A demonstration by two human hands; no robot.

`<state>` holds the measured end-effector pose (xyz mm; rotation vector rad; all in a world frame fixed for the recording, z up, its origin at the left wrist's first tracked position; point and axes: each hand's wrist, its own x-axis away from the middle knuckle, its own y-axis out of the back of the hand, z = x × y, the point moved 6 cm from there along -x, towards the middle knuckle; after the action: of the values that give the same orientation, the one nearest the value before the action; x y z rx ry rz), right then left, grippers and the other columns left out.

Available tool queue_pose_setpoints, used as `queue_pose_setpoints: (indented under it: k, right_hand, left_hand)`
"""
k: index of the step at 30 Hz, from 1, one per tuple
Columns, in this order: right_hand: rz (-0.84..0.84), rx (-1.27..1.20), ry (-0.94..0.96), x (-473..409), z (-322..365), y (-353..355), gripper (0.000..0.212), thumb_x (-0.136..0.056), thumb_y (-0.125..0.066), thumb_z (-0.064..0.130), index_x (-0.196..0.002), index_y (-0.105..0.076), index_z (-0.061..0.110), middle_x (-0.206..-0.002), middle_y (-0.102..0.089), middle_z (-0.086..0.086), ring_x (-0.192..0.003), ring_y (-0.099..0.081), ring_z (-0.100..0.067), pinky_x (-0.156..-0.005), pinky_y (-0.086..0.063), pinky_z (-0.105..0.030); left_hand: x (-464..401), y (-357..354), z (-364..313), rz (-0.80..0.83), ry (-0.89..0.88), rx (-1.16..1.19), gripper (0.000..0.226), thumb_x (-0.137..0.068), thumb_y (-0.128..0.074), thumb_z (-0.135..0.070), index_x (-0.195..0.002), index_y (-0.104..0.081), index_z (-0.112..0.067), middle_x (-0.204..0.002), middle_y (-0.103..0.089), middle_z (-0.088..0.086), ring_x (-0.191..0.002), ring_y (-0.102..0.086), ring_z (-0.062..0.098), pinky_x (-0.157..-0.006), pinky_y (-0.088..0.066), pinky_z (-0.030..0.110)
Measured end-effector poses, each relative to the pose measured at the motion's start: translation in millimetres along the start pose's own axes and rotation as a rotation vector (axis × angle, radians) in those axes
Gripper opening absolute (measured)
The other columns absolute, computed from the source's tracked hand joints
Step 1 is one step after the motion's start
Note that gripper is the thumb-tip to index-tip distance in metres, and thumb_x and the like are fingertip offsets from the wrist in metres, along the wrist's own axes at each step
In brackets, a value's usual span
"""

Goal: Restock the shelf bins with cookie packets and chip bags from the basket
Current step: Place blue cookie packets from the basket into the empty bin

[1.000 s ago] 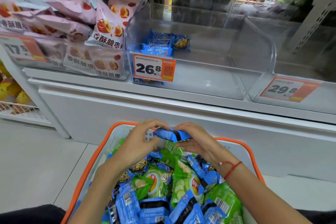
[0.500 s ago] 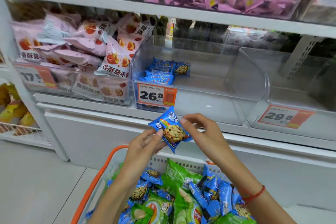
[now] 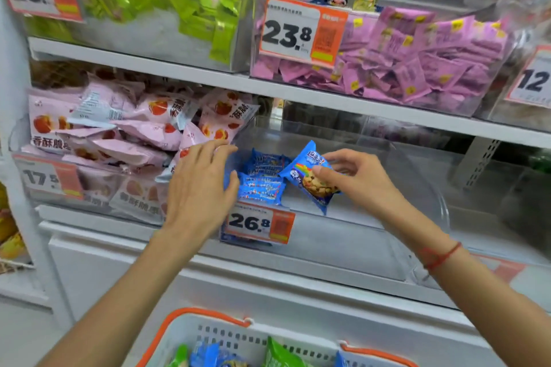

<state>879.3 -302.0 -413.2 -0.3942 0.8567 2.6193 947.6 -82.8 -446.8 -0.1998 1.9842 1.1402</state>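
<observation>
The right grip (image 3: 354, 179) pinches a blue cookie packet (image 3: 311, 177) between thumb and fingertips, holding it tilted, over the clear cookie bin (image 3: 343, 229) that carries the 26.8 price tag (image 3: 258, 223). The left grip (image 3: 201, 188) holds nothing I can make out; its fingers are spread and relaxed, lying over the bin's left wall with the thumb just beside the small stack of blue cookie packets (image 3: 262, 180) already lying at the bin's front left corner. Whether it touches them I cannot tell

As for progress, the job looks barely begun. That stack is low and narrow, and most of the cookie bin's floor to the right of it shows bare plastic. The packet in the right grip is not yet set down, though it hangs just beside the stack. The neighbouring clear bin (image 3: 492, 202) further right looks empty from here, which I take to be where the chip bags belong, though that is only a guess

Below, the rim of the white basket with orange handles (image 3: 208, 317) shows at the bottom edge, with green chip bags (image 3: 280, 354) and more blue packets (image 3: 208, 356) peeking up inside. Only their tops are in view, so I cannot say how much stock remains, but both kinds are there, so many more trips between basket and shelf look needed

The pink snack bags (image 3: 119, 134) to the left and the lilac packets (image 3: 417, 68) on the shelf above sit in well-filled bins and play no part in this task
</observation>
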Motion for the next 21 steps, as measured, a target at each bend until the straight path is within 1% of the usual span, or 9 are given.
queue_pose_setpoints:
  k: [2,4,6,8,11,14,16,18,21]
  right_hand:
    - [0.005,0.082,-0.07,-29,-19,3,0.012,-0.081,-0.074,0.024,-0.089,-0.065,0.025,-0.088,-0.071,-0.001,-0.082,-0.065,-0.012,-0.073,-0.051,-0.022]
    - [0.021,0.164,-0.141,-59,-41,2,0.021,-0.081,-0.073,0.024,-0.099,-0.066,0.018,-0.096,-0.069,-0.005,-0.089,-0.065,-0.017,-0.073,-0.05,-0.024]
    - [0.039,0.254,-0.18,-83,-60,-3,0.034,-0.08,-0.075,0.022,-0.109,-0.064,0.009,-0.097,-0.065,-0.005,-0.088,-0.061,-0.017,-0.065,-0.047,-0.018]
    - [0.069,0.379,-0.195,-102,-76,-12,0.039,-0.08,-0.076,0.021,-0.112,-0.062,0.004,-0.098,-0.061,-0.007,-0.091,-0.06,-0.02,-0.062,-0.043,-0.02]
    - [0.137,0.542,-0.206,-123,-99,-31,0.038,-0.079,-0.077,0.02,-0.11,-0.063,0.003,-0.111,-0.064,-0.014,-0.104,-0.06,-0.026,-0.071,-0.039,-0.021]
    - [0.163,0.58,-0.152,-137,-113,-52,0.037,-0.079,-0.077,0.022,-0.109,-0.063,0.004,-0.114,-0.064,-0.015,-0.105,-0.06,-0.029,-0.075,-0.041,-0.025]
    - [0.147,0.596,-0.104,-143,-117,-62,0.037,-0.08,-0.075,0.023,-0.11,-0.063,0.006,-0.115,-0.064,-0.013,-0.105,-0.06,-0.029,-0.075,-0.041,-0.026]
    - [0.096,0.622,-0.049,-148,-115,-65,0.032,-0.081,-0.074,0.027,-0.107,-0.065,0.012,-0.112,-0.066,-0.01,-0.103,-0.061,-0.028,-0.077,-0.045,-0.029]
    - [0.047,0.905,0.15,-146,-104,-66,0.028,-0.081,-0.072,0.035,-0.106,-0.07,0.021,-0.11,-0.061,-0.008,-0.107,-0.054,-0.029,-0.086,-0.043,-0.036]
  left_hand:
    - [-9,-12,7,0.027,-0.038,-0.11,0.039,-0.081,-0.062,-0.018,-0.119,-0.06,-0.011,-0.122,-0.061,0.006,-0.111,-0.052,0.027,-0.09,-0.03,0.036]
    - [-11,-17,9,-0.004,-0.042,-0.145,0.039,-0.082,-0.053,-0.025,-0.117,-0.062,-0.012,-0.118,-0.063,0.005,-0.107,-0.053,0.026,-0.087,-0.028,0.035]
    - [-9,-19,8,-0.038,-0.032,-0.142,0.045,-0.082,-0.041,-0.031,-0.118,-0.061,-0.012,-0.117,-0.063,0.004,-0.107,-0.051,0.025,-0.087,-0.028,0.035]
    - [-6,-23,7,-0.061,-0.018,-0.146,0.049,-0.085,-0.035,-0.031,-0.123,-0.059,-0.012,-0.119,-0.062,0.004,-0.11,-0.05,0.025,-0.089,-0.027,0.035]
    - [-3,-25,8,-0.092,0.002,-0.134,0.051,-0.087,-0.035,-0.031,-0.129,-0.055,-0.01,-0.121,-0.06,0.005,-0.111,-0.046,0.023,-0.09,-0.027,0.035]
    - [-4,-26,9,-0.094,0.019,-0.117,0.051,-0.087,-0.035,-0.03,-0.129,-0.054,-0.009,-0.122,-0.06,0.005,-0.111,-0.042,0.021,-0.091,-0.026,0.034]
    - [-4,-27,9,-0.095,0.024,-0.112,0.051,-0.087,-0.035,-0.03,-0.129,-0.054,-0.009,-0.123,-0.06,0.004,-0.112,-0.041,0.019,-0.092,-0.026,0.034]
    - [-3,-27,9,-0.108,0.021,-0.11,0.051,-0.086,-0.036,-0.029,-0.129,-0.054,-0.009,-0.123,-0.06,0.004,-0.112,-0.039,0.019,-0.093,-0.026,0.034]
    - [-3,-28,9,-0.125,0.021,-0.107,0.051,-0.087,-0.035,-0.028,-0.13,-0.054,-0.009,-0.125,-0.059,0.003,-0.113,-0.039,0.019,-0.094,-0.025,0.034]
